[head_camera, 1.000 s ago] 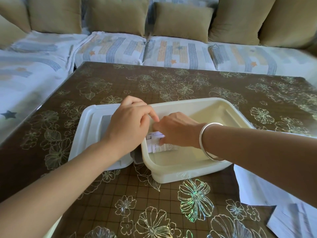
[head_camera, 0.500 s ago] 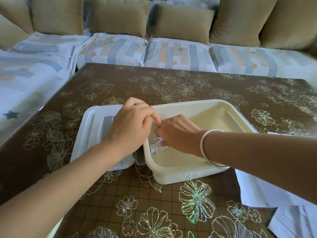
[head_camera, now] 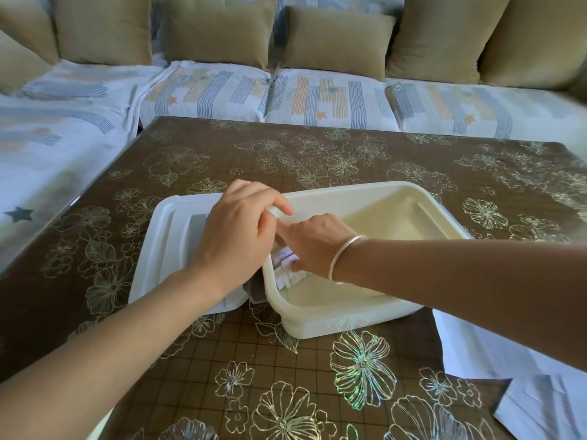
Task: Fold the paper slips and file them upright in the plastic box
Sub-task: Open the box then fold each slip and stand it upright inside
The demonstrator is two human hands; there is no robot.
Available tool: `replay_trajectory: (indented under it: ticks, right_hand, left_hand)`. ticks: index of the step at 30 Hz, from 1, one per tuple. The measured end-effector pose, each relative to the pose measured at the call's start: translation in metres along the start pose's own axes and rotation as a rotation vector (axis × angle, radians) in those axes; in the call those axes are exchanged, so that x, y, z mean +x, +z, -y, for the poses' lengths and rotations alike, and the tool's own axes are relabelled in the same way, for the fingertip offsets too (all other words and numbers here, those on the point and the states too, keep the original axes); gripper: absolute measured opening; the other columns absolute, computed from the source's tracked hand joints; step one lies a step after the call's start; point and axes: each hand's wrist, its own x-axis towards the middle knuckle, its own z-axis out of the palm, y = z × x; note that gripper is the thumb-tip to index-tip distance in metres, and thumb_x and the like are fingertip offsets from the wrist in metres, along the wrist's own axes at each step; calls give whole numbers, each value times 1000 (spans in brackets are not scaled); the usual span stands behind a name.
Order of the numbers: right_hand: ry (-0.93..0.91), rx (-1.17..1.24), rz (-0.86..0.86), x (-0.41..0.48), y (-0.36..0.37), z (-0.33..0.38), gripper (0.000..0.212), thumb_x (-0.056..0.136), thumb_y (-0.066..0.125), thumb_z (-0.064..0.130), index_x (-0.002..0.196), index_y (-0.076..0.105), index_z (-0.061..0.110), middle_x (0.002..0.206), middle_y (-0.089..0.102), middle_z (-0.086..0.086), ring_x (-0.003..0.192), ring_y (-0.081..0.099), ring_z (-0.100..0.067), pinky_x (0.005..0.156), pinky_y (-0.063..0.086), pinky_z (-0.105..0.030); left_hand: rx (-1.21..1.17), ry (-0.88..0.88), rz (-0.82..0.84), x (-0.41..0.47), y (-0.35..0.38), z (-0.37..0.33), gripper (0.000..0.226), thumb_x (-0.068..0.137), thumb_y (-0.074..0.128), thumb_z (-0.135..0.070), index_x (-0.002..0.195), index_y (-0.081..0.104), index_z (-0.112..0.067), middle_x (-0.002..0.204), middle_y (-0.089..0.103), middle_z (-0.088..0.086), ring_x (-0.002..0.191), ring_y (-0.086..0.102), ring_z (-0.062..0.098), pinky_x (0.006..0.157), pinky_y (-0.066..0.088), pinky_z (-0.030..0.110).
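At the box's left end, seen from my head, my left hand (head_camera: 235, 236) curls over the rim of the plastic box (head_camera: 365, 189), steadying it beside the lid (head_camera: 165, 249). My right hand (head_camera: 314, 242) is inside and nearer the paper slips (head_camera: 287, 267), which stand between it and the left wall, their long edge running along that wall. Whether it pinches or only pushes them, I cannot tell. A second ago they leaned further out, showing more print; now they sit tighter and straighter.
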Motion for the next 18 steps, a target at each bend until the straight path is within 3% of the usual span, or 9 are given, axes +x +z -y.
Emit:
replay_trajectory:
  ticks: [8,11,13,15,18]
  right_hand:
    - [-24,-257,-67,0,1,6,30,97,50,29,122,44,14,101,61,1,93,61,-22,63,32,-32]
    - [-79,-460,-100,-4,11,5,16,85,51,25,95,63,26,86,61,8,84,60,-12,50,27,-28]
    - [-121,-495,-144,-5,13,4,9,77,59,22,79,65,28,74,60,9,72,60,-10,45,23,-26]
    - [-98,-379,-139,-3,10,1,10,85,56,14,88,60,23,75,59,7,68,60,-14,49,26,-28]
    - [-9,-131,73,4,-4,-5,18,95,55,22,110,45,19,89,59,3,84,61,-24,67,36,-31]
  left_hand:
    - [-27,25,-32,0,0,0,40,82,33,-9,100,68,-15,107,63,-6,103,57,16,81,49,36]
    - [-29,31,-37,0,0,-2,38,82,36,-5,99,69,-15,109,63,-6,106,57,16,83,49,34]
    - [-25,34,-34,-1,0,-2,37,82,37,-4,99,69,-15,109,63,-6,107,56,16,83,48,32]
    - [-17,30,-33,0,0,-1,37,82,37,-3,98,69,-15,109,63,-6,106,57,16,82,49,32]
    - [-21,21,-26,2,0,1,37,83,37,-4,98,69,-16,108,63,-6,105,57,16,82,50,34]
